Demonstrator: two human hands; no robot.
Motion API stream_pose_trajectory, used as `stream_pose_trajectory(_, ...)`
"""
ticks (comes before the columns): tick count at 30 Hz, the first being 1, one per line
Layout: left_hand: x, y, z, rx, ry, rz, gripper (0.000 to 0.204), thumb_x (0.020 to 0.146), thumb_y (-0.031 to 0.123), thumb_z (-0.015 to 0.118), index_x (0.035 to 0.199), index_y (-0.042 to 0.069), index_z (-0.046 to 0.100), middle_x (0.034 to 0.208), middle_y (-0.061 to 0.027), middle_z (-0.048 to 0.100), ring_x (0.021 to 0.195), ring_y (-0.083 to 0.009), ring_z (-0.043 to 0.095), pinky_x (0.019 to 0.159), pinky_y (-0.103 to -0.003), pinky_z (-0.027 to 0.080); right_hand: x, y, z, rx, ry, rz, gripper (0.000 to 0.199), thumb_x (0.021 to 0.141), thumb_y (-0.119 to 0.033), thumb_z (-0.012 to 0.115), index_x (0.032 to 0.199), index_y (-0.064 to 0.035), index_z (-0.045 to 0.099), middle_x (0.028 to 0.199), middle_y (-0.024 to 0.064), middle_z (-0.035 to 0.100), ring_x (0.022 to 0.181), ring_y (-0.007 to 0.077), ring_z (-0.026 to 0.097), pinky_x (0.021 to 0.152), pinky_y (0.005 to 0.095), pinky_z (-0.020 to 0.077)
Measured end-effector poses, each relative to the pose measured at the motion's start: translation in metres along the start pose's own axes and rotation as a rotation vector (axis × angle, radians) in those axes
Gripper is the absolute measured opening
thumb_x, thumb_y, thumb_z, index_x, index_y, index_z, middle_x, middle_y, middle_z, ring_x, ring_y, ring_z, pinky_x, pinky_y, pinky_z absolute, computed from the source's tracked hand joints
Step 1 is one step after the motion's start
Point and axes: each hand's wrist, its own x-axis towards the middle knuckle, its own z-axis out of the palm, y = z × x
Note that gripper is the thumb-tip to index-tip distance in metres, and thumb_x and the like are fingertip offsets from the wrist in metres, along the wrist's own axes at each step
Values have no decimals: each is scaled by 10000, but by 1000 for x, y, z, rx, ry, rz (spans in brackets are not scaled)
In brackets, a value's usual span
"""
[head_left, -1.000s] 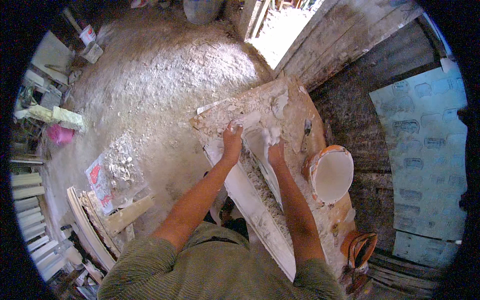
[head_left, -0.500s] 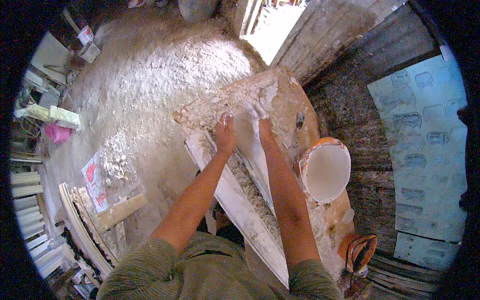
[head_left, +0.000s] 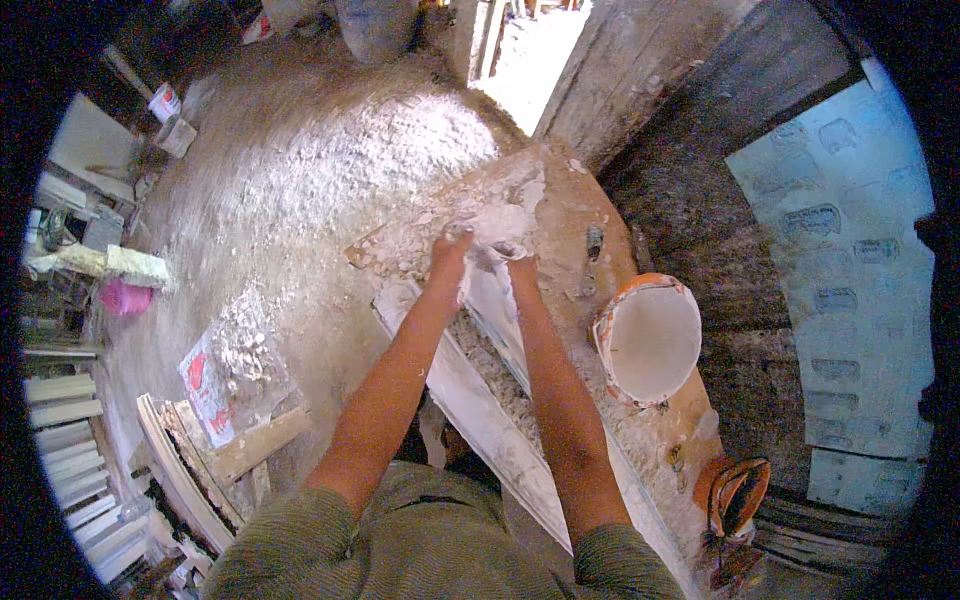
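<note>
Resting close together with bent, white-smeared fingers at the far end of a long white strip [head_left: 498, 308], left hand [head_left: 451, 262] just beside right hand [head_left: 517, 265]; cannot tell whether pinching the edge or merely touching it, too blurred at the fingertips. Lying lengthwise on the worktable [head_left: 575, 212], running from between the hands back under the right forearm [head_left: 565, 430]. Might slip off this end, judging by the pasty coating on the fingers; might crack or bend the strip if lifting from one end alone, given its length. Could also get grit onto it from the crumbs [head_left: 490, 365] strewn between it and the second white strip [head_left: 475, 405] to the left, or from the pale plaster-like patch [head_left: 505, 218] beyond the hands. Farther right, could knock the orange-and-white bucket [head_left: 604, 352] with a careless swing of the right arm
</note>
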Motion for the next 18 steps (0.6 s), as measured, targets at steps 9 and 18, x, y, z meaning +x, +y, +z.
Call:
stream_pose_trajectory(9, -24, 5, -136, 288, 345, 351, 628, 891, 294, 574, 1367, -22, 314, 1211, -156, 534, 1110, -229, 501, 970, -337, 367, -47, -42, 63, -240, -266, -143, 309, 930, -215, 509, 1174, -43, 588, 1122, 99, 619, 994, 195, 596, 840, 330, 486)
stream_pose_trajectory(18, -27, -54, -184, 323, 304, 341, 495, 961, 320, 433, 1282, -54, 383, 1124, -199, 534, 1064, -266, 497, 937, -361, 364, -63, -34, 126, -277, -235, -163, 388, 931, -351, 499, 1151, -45, 594, 1134, 138, 602, 1043, 260, 562, 912, 350, 424)
